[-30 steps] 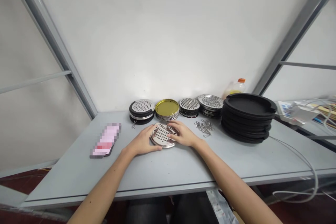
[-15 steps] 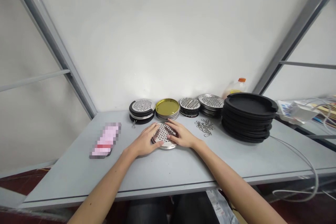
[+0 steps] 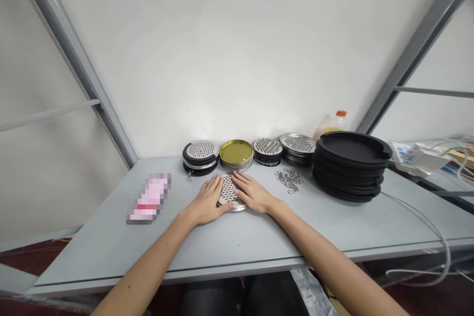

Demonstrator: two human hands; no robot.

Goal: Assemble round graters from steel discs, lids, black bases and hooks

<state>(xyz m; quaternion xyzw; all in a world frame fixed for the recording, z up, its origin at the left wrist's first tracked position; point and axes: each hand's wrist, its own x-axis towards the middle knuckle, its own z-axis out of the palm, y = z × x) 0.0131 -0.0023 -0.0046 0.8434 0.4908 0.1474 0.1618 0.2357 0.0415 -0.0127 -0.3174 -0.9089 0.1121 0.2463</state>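
Note:
A round silver grater plate (image 3: 228, 188) with slotted holes lies on a metal disc at the middle of the table, partly covered by my hands. From the left, my left hand (image 3: 206, 202) rests on it with fingers stretched out and the thumb at the front rim. My right hand (image 3: 256, 193) lies flat over its right side, fingers extended. Just behind stands a stack of gold-coloured round lids (image 3: 237, 152). Left of that are round graters with black rims (image 3: 202, 153), a small metal clip hanging in front.
Along the wall stand a spiky grater stack (image 3: 267, 148) and a slotted grater stack (image 3: 297, 143). Small wire clips (image 3: 289, 179) lie near my right hand. Black round holders (image 3: 350, 173) form a tall pile, a bottle (image 3: 336, 121) behind. A blurred phone-like object (image 3: 150, 199) lies left.
Both hands have shifted slightly on the grater plate. The fingers of my right hand now lie flatter and closer together over it. The other objects stay put.

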